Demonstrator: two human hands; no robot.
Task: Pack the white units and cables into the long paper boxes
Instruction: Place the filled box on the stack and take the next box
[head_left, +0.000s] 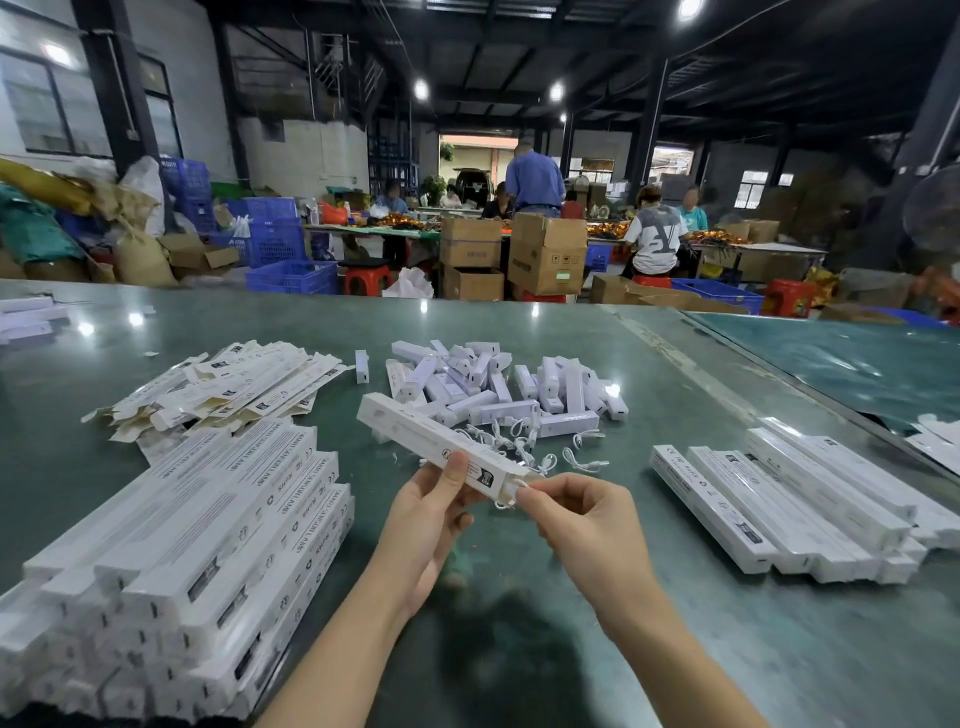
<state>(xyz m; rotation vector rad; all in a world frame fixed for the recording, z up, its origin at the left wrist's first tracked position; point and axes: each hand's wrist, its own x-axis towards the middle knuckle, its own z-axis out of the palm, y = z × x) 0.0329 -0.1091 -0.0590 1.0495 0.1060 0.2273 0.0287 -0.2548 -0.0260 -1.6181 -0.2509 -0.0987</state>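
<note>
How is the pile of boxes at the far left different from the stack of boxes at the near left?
The far-left pile holds flat, unfolded boxes, scattered loosely at many angles, some showing a beige inner side. The near-left stack holds boxes formed into long square tubes, laid parallel in tidy layers, and it stands higher. Both are white with dark print and lie on the green table.

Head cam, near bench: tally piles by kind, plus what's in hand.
Long paper box in left hand: 1
Cable pinched by right hand: 1
White unit heap: 1
Loose cable cluster: 1
Flat box heap: 1
Closed box stacks, left and right: 2
Total: 7
Cut-off edge piles not counted.
</note>
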